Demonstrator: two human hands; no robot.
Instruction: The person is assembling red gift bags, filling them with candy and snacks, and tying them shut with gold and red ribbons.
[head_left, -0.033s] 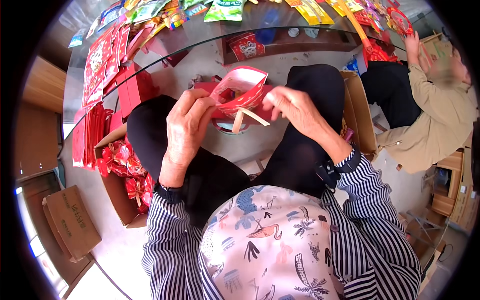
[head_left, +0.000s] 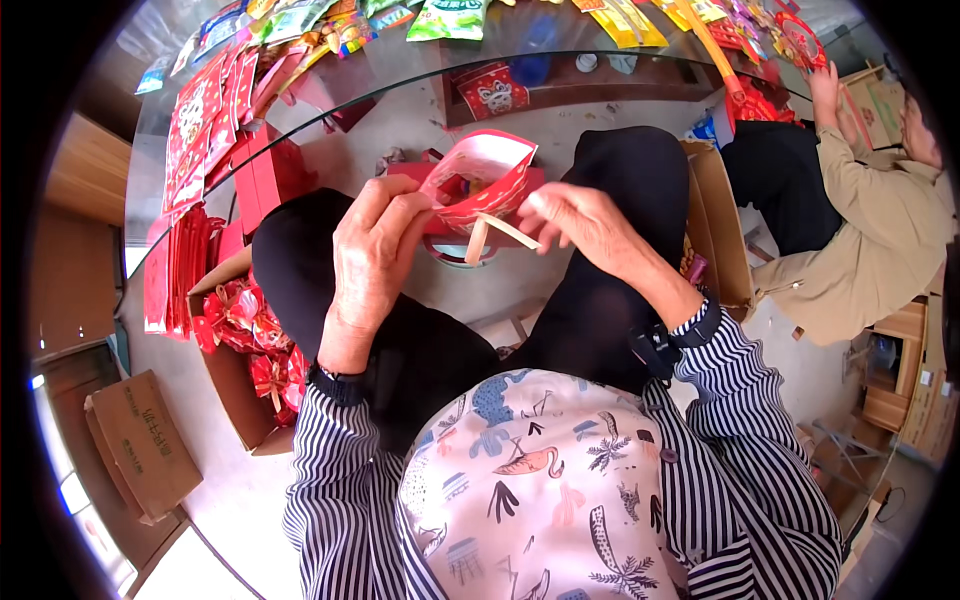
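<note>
In front of my knees a red paper gift bag with a gold pattern is held up, its mouth spread and a few small wrapped pieces visible inside. My left hand pinches its left edge between thumb and fingers. A pale ribbon hangs from the bag's near side, in two loose ends. Close to the bag's right edge is my right hand, fingers bent and apart, fingertips near one ribbon end. Whether they touch it I cannot make out.
A glass table ahead carries snack packets and flat red bags. Left of my leg stands a carton of filled red bags; another open carton is at my right. A person in a beige jacket sits at the right.
My right hand has shifted slightly, its fingers opening and dropping a little beside the ribbon end. My left hand and the bag stay nearly still.
</note>
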